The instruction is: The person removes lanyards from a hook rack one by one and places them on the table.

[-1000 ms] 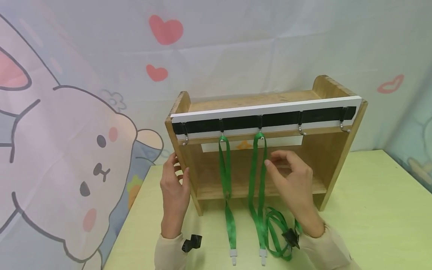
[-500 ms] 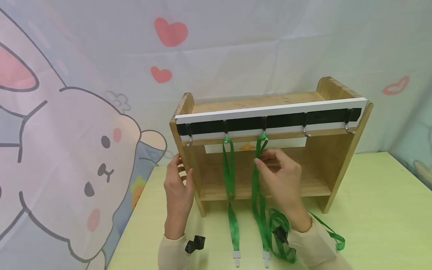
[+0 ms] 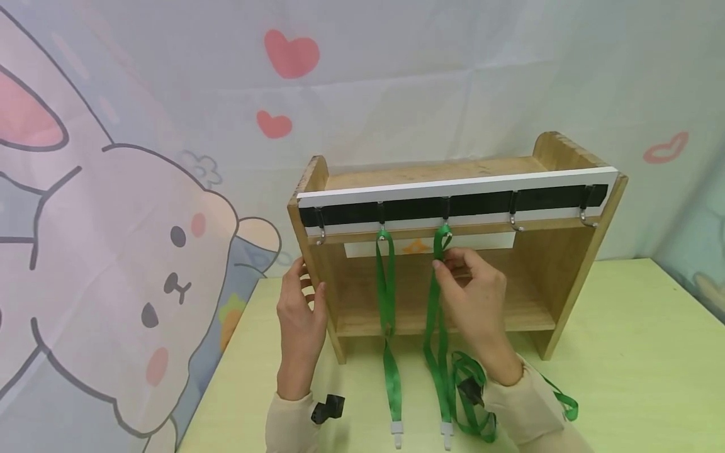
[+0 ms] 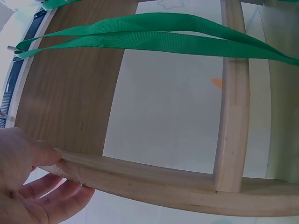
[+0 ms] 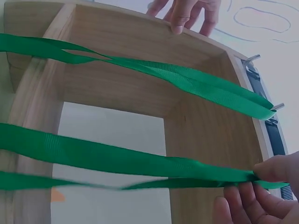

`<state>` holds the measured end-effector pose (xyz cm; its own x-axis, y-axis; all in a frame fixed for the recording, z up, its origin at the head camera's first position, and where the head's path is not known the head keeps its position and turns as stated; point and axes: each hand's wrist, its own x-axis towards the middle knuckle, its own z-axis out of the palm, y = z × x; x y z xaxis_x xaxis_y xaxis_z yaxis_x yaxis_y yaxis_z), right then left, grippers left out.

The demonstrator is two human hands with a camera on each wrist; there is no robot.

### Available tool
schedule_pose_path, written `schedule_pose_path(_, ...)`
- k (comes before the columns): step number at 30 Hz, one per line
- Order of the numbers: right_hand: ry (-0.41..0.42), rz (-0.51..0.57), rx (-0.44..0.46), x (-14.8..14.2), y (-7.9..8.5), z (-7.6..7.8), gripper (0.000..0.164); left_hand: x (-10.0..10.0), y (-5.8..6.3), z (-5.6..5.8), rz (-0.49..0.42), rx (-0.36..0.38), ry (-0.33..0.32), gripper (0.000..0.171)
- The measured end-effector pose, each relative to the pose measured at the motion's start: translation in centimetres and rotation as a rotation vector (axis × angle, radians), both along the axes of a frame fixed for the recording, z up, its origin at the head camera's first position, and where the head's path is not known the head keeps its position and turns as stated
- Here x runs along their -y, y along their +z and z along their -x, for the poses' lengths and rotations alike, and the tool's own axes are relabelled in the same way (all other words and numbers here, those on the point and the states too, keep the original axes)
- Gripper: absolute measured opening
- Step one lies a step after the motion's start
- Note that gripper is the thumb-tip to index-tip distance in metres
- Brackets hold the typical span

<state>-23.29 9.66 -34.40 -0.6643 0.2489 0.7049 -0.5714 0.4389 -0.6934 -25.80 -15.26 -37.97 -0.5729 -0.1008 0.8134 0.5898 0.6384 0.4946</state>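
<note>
A small wooden shelf (image 3: pixel 578 280) stands on the table, a white-and-black hook rack (image 3: pixel 481 205) along its upper front. My left hand (image 3: pixel 300 321) holds the left side panel (image 4: pixel 154 179), thumb on its front edge and fingers on the outer side. One green lanyard (image 3: pixel 386 296) hangs from the second hook from the left. From the middle hook hangs another green lanyard (image 3: pixel 432 314). My right hand (image 3: pixel 480 296) pinches this lanyard just below the hook, between thumb and fingers. White clips end both hanging lanyards.
A further green lanyard (image 3: pixel 470 415) lies loosely coiled on the pale yellow-green table (image 3: pixel 640 352), partly under the right forearm. Bare hooks (image 3: pixel 515 220) show at the right and far left of the rack. A cartoon-printed cloth (image 3: pixel 396 94) hangs behind the shelf.
My right hand has moved left onto the middle lanyard and now pinches its strands together below the hook. The left hand stays on the shelf's side. The head view has shifted slightly.
</note>
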Motion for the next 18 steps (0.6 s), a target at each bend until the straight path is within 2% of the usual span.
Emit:
schedule_pose_path(6,-0.037,-0.013,-0.004,-0.03,0.11,0.05,0.004,0.12,-0.15,-0.07,-0.004,0.000,-0.008,0.052)
schedule_pose_path(12,-0.034,0.035,0.017,0.11,0.35,0.17,0.017,0.19,-0.14,0.03,-0.007,-0.005,-0.006,0.052)
schedule_pose_path(18,-0.038,0.025,-0.008,0.03,0.32,0.10,0.007,0.10,-0.05,0.02,-0.010,0.001,-0.010,0.051)
